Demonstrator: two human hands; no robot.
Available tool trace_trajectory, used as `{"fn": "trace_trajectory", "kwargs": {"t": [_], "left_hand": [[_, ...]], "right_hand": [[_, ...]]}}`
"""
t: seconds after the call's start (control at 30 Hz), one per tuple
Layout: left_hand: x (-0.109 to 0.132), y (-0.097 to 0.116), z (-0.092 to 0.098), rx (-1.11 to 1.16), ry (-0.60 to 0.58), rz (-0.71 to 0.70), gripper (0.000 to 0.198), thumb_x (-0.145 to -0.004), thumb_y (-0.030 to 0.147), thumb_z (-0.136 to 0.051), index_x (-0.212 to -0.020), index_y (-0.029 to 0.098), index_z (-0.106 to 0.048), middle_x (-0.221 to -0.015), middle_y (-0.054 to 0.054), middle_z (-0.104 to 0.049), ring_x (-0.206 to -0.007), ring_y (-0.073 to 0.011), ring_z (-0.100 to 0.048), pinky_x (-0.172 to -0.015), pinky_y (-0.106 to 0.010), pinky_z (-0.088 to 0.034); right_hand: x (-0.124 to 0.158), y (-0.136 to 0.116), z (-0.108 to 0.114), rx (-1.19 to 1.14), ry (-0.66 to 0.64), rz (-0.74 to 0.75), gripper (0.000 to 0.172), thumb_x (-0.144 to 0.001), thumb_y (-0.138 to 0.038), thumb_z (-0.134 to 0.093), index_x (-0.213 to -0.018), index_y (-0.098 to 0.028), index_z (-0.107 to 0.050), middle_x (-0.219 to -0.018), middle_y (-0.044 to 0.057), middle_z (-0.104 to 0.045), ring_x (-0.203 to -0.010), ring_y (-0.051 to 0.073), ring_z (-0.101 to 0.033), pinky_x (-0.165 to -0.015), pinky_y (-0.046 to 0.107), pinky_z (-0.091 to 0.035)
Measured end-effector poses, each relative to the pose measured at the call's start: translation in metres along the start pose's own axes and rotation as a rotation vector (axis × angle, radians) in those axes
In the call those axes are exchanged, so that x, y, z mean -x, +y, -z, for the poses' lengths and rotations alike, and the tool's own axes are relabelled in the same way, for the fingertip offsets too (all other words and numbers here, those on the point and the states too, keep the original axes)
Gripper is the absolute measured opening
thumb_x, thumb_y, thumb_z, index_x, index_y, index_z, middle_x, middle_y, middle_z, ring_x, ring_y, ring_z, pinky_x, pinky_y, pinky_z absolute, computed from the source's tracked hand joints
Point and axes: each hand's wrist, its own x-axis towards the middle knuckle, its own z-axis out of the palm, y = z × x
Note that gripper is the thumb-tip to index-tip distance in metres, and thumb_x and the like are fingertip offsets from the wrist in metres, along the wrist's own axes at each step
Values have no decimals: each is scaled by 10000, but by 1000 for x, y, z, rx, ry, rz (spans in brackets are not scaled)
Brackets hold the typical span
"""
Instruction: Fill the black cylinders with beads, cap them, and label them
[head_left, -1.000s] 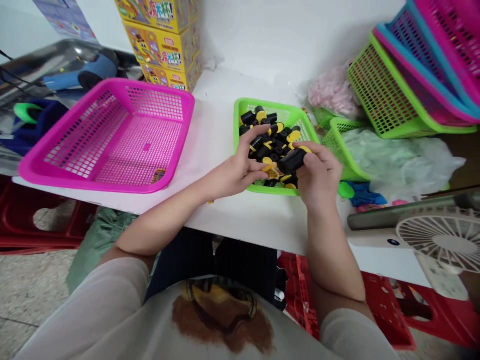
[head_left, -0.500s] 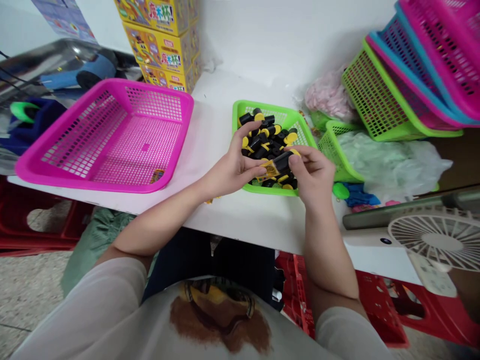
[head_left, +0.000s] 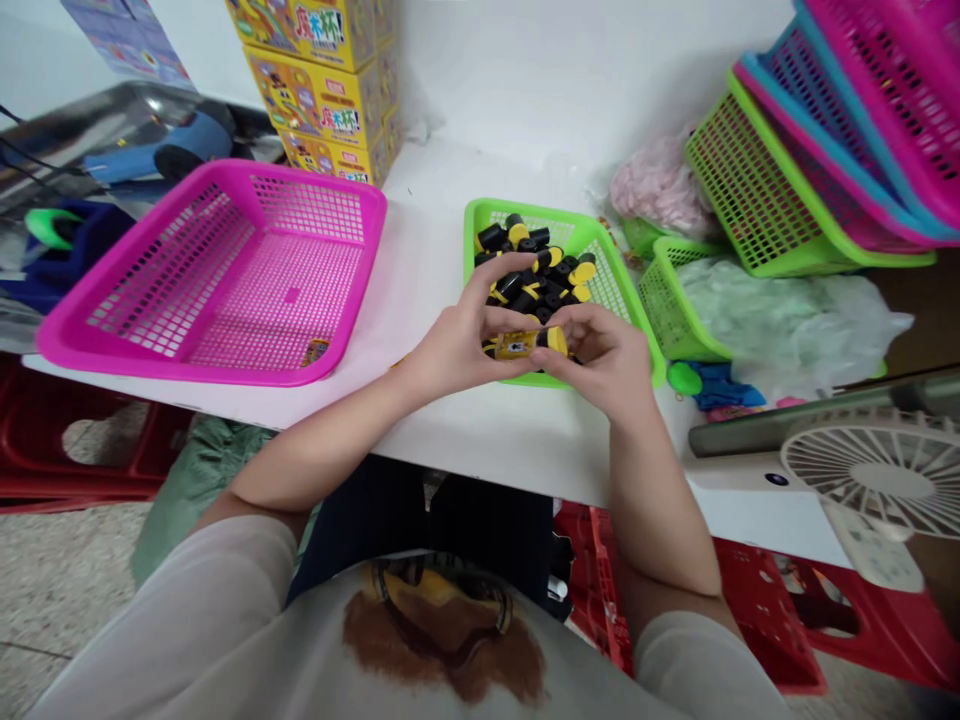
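In front of my chest my left hand (head_left: 466, 345) pinches a yellow printed sleeve (head_left: 516, 345) between thumb and fingers, its index finger raised and curved. A small black cylinder with a yellow end (head_left: 553, 340) sits inside the sleeve, most of its body covered. My right hand (head_left: 609, 362) has thumb and fingers closed on the cylinder's yellow end. Both hands are above the near side of a green basket (head_left: 619, 265), which holds many more black-and-yellow cylinders (head_left: 517, 285). Left of them stands a pink basket (head_left: 367, 250), with one small printed piece (head_left: 315, 351) in its near corner.
Yellow printed boxes (head_left: 322, 95) are stacked behind the pink basket. To the right are stacked coloured baskets (head_left: 772, 190), a small green basket (head_left: 679, 310) with plastic bags (head_left: 787, 310), and a white fan (head_left: 877, 475). A blue tape dispenser (head_left: 71, 250) stands far left.
The black cylinder, whose dark body was mostly bare beside the sleeve, has slid left into it. My right hand has moved left and closer to my left hand.
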Motion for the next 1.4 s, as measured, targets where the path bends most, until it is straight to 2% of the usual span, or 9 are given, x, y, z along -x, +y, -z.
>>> {"fn": "trace_trajectory", "kwargs": {"t": [0.17,0.33,0.47,0.63,0.73,1.03,1.13,1.23,1.4], "left_hand": [[4,-7,-6,-72,60,-96,813,-838,355,-932,-1530,337,-506,-1615,-79,-624,-1222,-248,-806,-954,-353,-674],[0,11,-6,160,206,88,1097,-795,376,-1006,-1630,319,-297,-1195,-45,-830,-1029,-211,-837,-947,-368,-672],[-2,21,-4,327,162,209,1220,-799,438,-1003,-1679,312,-168,-997,1,-854,-886,-210,-850,-879,-362,-680],[-3,16,-4,356,191,234,1247,-760,388,-1027,-1663,331,-169,-1009,5,-850,-917,-226,-861,-860,-355,-683],[-3,12,-7,404,182,239,1180,-708,322,-1045,-1575,353,-245,-1026,43,-818,-842,-180,-846,-804,-307,-664],[2,18,-22,750,-270,402,632,-779,576,-966,-1090,261,-516,-727,76,-689,-709,-161,-757,-710,-309,-617],[2,17,-22,720,-285,354,659,-823,583,-934,-1260,265,-558,-686,90,-661,-659,-160,-724,-703,-325,-601],[4,14,-21,663,-223,356,988,-833,545,-922,-1584,288,-333,-719,107,-678,-657,-175,-734,-699,-338,-594],[8,16,-21,519,-209,361,1184,-857,452,-885,-1687,280,-58,-740,103,-674,-686,-216,-776,-686,-364,-611]], "right_hand": [[-1,16,-6,-15,39,8,501,-802,-666,-926,-1010,-265,-709,-739,-39,-658,-575,120,-590,-490,253,-488],[-2,18,6,166,50,367,468,-987,-634,-741,-1336,-327,-694,-1313,95,-753,-1118,266,-768,-907,448,-690],[2,8,7,466,32,548,511,-966,-442,-809,-1451,-364,-666,-1364,110,-753,-1276,349,-714,-1111,588,-631],[5,17,-3,642,35,635,813,-894,-544,-864,-1602,-342,-520,-1369,123,-666,-1280,375,-688,-1107,616,-618],[8,25,-10,664,100,682,799,-917,-443,-846,-1625,-333,-494,-1312,125,-658,-1243,355,-691,-1095,565,-621],[19,12,-34,458,-21,695,817,-962,-321,-685,-1722,-397,-395,-1451,116,-646,-1336,355,-690,-1123,552,-632],[20,11,-41,289,4,572,769,-973,-283,-680,-1685,-402,-413,-1460,114,-659,-1341,331,-712,-1078,519,-674],[21,9,-41,250,42,510,654,-956,-256,-683,-1583,-355,-521,-1418,117,-687,-1319,310,-727,-990,482,-717],[16,6,-30,551,162,758,611,-900,-324,-797,-1485,-363,-625,-1179,71,-738,-1078,283,-764,-1010,512,-718]]}}
